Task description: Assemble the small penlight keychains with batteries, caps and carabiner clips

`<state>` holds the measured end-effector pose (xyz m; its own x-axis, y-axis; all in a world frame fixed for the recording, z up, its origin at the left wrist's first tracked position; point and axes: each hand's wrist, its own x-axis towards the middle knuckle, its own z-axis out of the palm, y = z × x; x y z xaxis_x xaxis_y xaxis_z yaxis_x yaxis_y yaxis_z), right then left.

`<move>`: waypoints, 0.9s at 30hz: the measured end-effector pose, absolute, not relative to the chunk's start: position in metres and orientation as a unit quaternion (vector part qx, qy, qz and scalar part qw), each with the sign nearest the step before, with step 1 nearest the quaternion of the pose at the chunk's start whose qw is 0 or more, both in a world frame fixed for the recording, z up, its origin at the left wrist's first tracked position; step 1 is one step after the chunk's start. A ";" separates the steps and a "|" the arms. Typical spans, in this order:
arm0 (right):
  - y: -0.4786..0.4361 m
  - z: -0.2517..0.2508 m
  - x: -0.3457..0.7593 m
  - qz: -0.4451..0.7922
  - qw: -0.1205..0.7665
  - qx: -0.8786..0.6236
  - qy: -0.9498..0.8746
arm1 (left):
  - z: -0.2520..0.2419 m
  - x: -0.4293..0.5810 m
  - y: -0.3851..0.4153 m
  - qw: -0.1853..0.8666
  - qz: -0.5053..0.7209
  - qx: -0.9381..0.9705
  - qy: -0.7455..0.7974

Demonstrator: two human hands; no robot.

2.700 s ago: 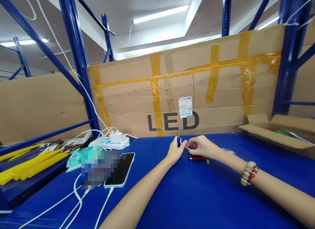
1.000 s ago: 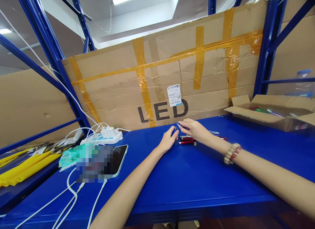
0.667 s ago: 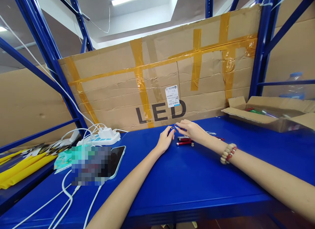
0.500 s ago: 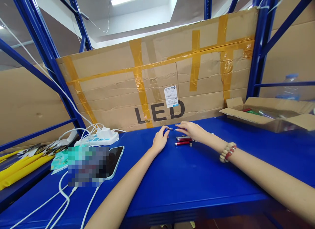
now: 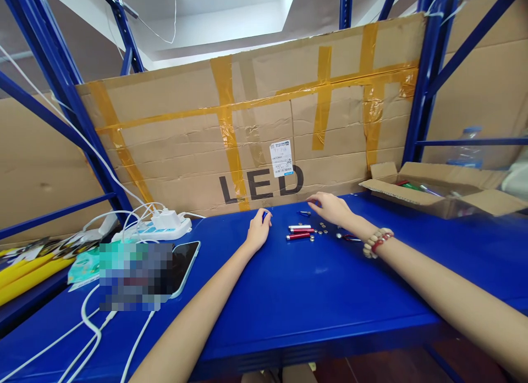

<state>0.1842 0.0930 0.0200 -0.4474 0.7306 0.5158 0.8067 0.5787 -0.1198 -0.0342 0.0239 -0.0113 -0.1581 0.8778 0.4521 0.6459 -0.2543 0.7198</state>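
My left hand (image 5: pixel 259 230) is closed around a small blue tube (image 5: pixel 266 214), most of it hidden by the fingers. To the right, my right hand (image 5: pixel 330 207) hovers over the table with its fingers stretched out and nothing visible in them. Just left of its fingertips lies a small dark piece with a metal end (image 5: pixel 304 213). Between the hands rest a red metal tube with silver ends (image 5: pixel 298 236), a second red tube (image 5: pixel 303 231) and a silver one (image 5: pixel 300 227). Several small round silver pieces, like button cells (image 5: pixel 322 225), are scattered beside them.
An open cardboard box (image 5: pixel 433 201) with coloured items stands at the right. On the left are a phone (image 5: pixel 186 267), a white power strip (image 5: pixel 152 228) and loose white cables (image 5: pixel 93 322). A cardboard panel (image 5: pixel 185 157) closes off the back of the blue table (image 5: pixel 289 300).
My hands have come apart: the right has moved away to the right, the left slightly left with the blue tube. The small dark piece and the round pieces now show on the table.
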 end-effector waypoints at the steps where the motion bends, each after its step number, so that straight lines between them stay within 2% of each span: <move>1: 0.098 0.017 0.187 -0.069 0.265 -0.453 -0.848 | -0.011 -0.034 0.023 0.126 0.479 0.636 0.592; 7: 0.123 -0.010 0.191 -0.027 0.235 -0.393 -0.888 | -0.012 -0.031 0.023 0.140 0.479 0.661 0.560; 11: 0.127 -0.016 0.189 -0.028 0.215 -0.408 -0.887 | -0.014 -0.030 0.023 0.134 0.459 0.672 0.566; 20: 0.133 -0.017 0.191 0.017 0.254 -0.443 -0.860 | -0.013 -0.030 0.022 0.144 0.449 0.675 0.567; 22: 0.128 -0.013 0.190 -0.004 0.302 -0.433 -0.849 | -0.014 -0.031 0.023 0.151 0.455 0.670 0.567; 25: 0.113 0.002 0.186 -0.046 0.436 -0.404 -0.802 | -0.017 -0.032 0.025 0.170 0.473 0.655 0.564; 27: 0.100 0.014 0.181 -0.016 0.523 -0.397 -0.753 | -0.018 -0.032 0.026 0.189 0.486 0.645 0.559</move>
